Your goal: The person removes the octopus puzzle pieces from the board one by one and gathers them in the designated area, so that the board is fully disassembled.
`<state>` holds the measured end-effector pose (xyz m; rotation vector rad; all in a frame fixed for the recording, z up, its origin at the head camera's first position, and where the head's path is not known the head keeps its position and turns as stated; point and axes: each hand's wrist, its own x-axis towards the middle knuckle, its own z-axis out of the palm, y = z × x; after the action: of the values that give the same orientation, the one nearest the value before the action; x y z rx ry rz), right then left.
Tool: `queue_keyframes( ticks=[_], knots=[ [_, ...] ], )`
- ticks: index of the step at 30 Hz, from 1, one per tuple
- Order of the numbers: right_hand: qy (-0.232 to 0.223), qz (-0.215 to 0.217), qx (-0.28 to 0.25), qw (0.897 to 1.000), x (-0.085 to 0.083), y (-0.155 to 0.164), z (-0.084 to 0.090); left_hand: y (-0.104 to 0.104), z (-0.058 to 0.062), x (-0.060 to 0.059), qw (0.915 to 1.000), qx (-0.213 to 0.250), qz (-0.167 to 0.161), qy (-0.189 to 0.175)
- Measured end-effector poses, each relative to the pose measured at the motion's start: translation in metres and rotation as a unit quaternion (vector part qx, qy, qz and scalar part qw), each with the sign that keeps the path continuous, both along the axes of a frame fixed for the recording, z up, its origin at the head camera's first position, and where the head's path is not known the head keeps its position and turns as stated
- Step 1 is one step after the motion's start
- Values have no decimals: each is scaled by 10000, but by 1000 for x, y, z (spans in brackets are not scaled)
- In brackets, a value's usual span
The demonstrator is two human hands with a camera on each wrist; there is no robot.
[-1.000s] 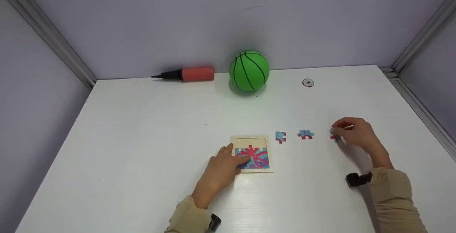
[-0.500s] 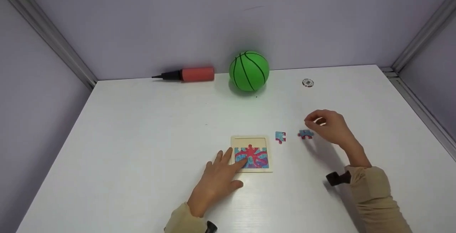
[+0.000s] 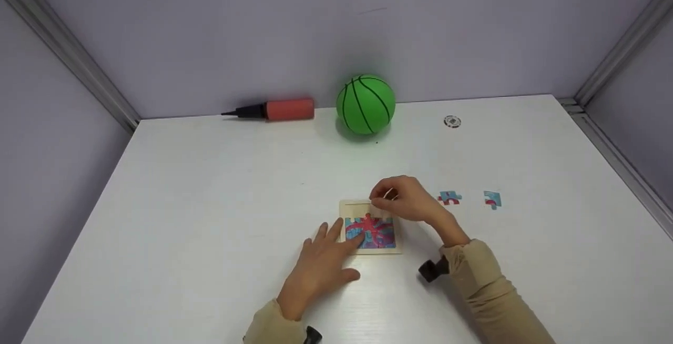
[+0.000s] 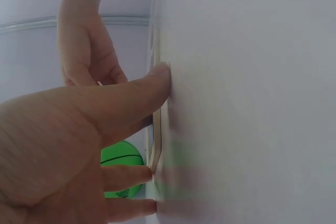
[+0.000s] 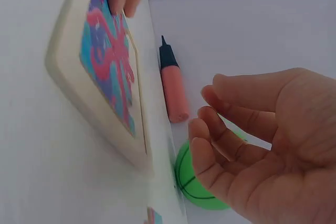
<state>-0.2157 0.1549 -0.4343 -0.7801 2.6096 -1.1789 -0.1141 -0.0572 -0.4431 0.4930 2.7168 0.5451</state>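
A small wooden puzzle tray [image 3: 376,252] holds joined octopus pieces [image 3: 379,234] in its near part; bare wood shows at the far part. My left hand [image 3: 318,265] rests at the tray's left side, fingers extended, one fingertip on the pieces. Above the tray's far right corner hovers my right hand [image 3: 407,199], fingers loosely bent; the right wrist view shows nothing between thumb and fingers [image 5: 210,156]. Two loose puzzle pieces, one blue and pink [image 3: 450,198] and one beyond it [image 3: 492,199], lie to the right. Another puzzle piece [image 5: 154,216] shows partly in the right wrist view.
Along the back wall lie a red and black hand pump [image 3: 289,110] and a green ball [image 3: 366,104]. A round chip [image 3: 452,121] lies at the back right of the white table [image 3: 210,202].
My right hand has let go of the rightmost puzzle piece and moved left to the tray. My left hand's thumb has come off the pieces and spread onto the table side.
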Motion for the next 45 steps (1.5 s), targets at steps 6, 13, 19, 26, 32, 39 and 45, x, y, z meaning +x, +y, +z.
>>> queue_keyframes(
  ticks=[6,13,19,26,32,39,45],
  knots=[
    [-352,292,117,9989,-1,-23,-7,3,0,0,9999,-117,-90,66],
    [-559,312,335,9974,-3,-33,-12,5,1,-1,9997,-156,-130,154],
    [-486,419,492,9967,-2,-34,-14,6,1,-1,9996,-181,-140,181],
    [-146,745,552,9956,-1,-34,-17,5,2,0,9996,-190,-184,121],
    [-83,849,569,9947,-1,-37,-15,4,2,0,9993,-292,-200,139],
    [-206,835,535,9949,1,-40,-14,3,3,0,9989,-380,-202,161],
    [-313,838,536,9945,0,-42,-15,1,3,1,9989,-393,-212,159]
  ],
)
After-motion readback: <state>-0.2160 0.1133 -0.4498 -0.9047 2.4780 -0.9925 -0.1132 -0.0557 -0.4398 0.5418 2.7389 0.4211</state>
